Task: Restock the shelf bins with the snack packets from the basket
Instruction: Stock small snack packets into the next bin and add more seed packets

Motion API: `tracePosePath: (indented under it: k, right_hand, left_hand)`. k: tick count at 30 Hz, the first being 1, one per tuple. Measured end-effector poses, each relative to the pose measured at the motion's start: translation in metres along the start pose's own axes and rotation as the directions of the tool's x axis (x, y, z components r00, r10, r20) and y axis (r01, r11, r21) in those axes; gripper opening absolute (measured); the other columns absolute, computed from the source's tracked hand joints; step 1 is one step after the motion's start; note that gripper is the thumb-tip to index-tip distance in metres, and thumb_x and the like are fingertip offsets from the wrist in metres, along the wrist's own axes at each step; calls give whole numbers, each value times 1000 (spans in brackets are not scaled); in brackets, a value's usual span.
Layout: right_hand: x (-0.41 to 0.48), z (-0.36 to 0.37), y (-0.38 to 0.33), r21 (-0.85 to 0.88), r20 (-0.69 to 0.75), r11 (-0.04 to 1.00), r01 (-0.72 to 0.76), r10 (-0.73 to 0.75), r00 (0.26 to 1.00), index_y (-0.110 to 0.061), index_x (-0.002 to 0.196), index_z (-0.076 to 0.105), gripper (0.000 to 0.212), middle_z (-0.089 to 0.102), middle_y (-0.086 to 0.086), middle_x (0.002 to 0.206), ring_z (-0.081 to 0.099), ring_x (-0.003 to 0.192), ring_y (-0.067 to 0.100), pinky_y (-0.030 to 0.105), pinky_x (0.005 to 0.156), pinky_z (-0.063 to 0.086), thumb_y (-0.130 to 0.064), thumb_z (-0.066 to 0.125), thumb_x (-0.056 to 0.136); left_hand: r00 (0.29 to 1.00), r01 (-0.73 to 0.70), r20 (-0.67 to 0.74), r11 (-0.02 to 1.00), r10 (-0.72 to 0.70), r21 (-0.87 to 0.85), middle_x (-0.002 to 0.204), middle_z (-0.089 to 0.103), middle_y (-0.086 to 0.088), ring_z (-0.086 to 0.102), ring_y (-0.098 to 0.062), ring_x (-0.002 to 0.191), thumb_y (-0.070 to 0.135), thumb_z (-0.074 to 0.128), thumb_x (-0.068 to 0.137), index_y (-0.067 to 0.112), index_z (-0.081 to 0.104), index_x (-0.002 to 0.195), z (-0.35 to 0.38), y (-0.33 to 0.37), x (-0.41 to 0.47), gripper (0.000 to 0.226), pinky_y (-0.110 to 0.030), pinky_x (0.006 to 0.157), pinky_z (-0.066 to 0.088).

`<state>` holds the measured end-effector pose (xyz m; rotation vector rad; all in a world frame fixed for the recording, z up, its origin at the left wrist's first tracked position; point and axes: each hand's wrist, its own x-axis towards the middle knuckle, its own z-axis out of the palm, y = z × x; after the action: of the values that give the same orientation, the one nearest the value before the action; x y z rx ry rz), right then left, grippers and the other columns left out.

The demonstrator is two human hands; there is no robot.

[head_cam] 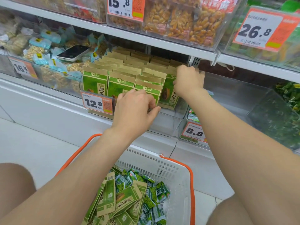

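I tidy packets [120, 73] in bin [170, 120]: left hand [134, 109] pinches front packet [148, 90], right hand [189, 82] grips right row [168, 93]. Next: reach near, into basket [177, 172].

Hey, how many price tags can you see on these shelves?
5. 15.8 tag top centre; 26.8 tag top right; 16.5 tag far left; 12.8 tag beside the left hand; 8.8 tag lower right. Others may be hidden or out of frame.

Packets [95, 82] are standing in the bin [170, 120] left of the right hand's [189, 80] grip; the basket [172, 169] is sitting below, seemingly on the floor [32, 143].
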<state>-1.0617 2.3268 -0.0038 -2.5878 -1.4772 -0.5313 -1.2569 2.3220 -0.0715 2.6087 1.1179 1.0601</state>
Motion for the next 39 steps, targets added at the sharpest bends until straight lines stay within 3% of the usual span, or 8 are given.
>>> tracePosePath:
  k: [8,13,19,23,26,30,35,39]
  right_hand:
    - [-4,8,1,38,-106,996,-82,86,991,-4,133,53,54,59,22,132,51,126,43,48,98,45,-19,77,87]
    - [-37,12,5,194,-253,976,-101,150,956,-9,131,53,47,55,16,132,50,121,39,48,95,44,-16,72,89]
    - [-98,17,-3,417,-582,759,501,-201,788,-10,101,66,17,65,6,96,57,91,27,42,80,48,-9,54,90]
    - [-143,37,-16,394,-303,691,605,-524,796,-15,91,64,14,66,1,80,61,75,28,39,62,51,-18,52,84]
    - [-167,72,-20,374,129,734,568,-647,751,-22,92,63,15,67,2,82,62,75,33,36,58,47,-25,51,83]
    - [-208,127,-28,257,488,736,627,-659,573,-15,100,65,15,66,10,94,65,84,35,38,64,51,-16,54,91]
    - [-251,177,-41,209,739,676,706,-582,339,-10,99,56,9,51,4,80,55,68,24,37,59,51,-1,55,97]
    - [-271,208,-57,263,712,628,732,-639,292,-7,137,50,41,61,15,120,60,99,31,42,70,47,1,58,98]
  left_hand:
    - [998,-53,45,998,53,13,97,64,14,57,-18,100,39,72,93,35,72,97,-5,-3,-6,6,-42,89,41]
    - [996,-85,16,996,85,40,96,62,9,55,-22,97,24,71,91,28,71,97,-2,-2,-13,7,-38,82,40]
    - [991,-95,-80,990,103,105,80,55,6,51,-23,79,33,60,92,23,56,85,6,-9,-32,13,-40,71,37]
    - [931,-29,362,982,-40,184,77,64,4,66,-28,78,45,56,93,26,60,85,19,-28,-52,21,-36,69,41]
    - [627,-61,765,971,-144,233,102,70,-2,67,-29,99,43,56,95,28,68,99,30,-43,-72,20,-39,80,56]
    - [257,-121,939,956,-229,267,121,70,-5,67,-29,110,39,54,101,17,72,114,44,-55,-103,31,-43,95,56]
    - [184,-196,956,945,-227,262,110,67,-5,65,-26,96,26,47,107,11,67,106,52,-67,-127,25,-37,80,50]
    - [186,-230,955,934,-233,273,85,61,-4,58,-22,73,18,46,104,14,58,79,60,-76,-137,29,-38,73,52]
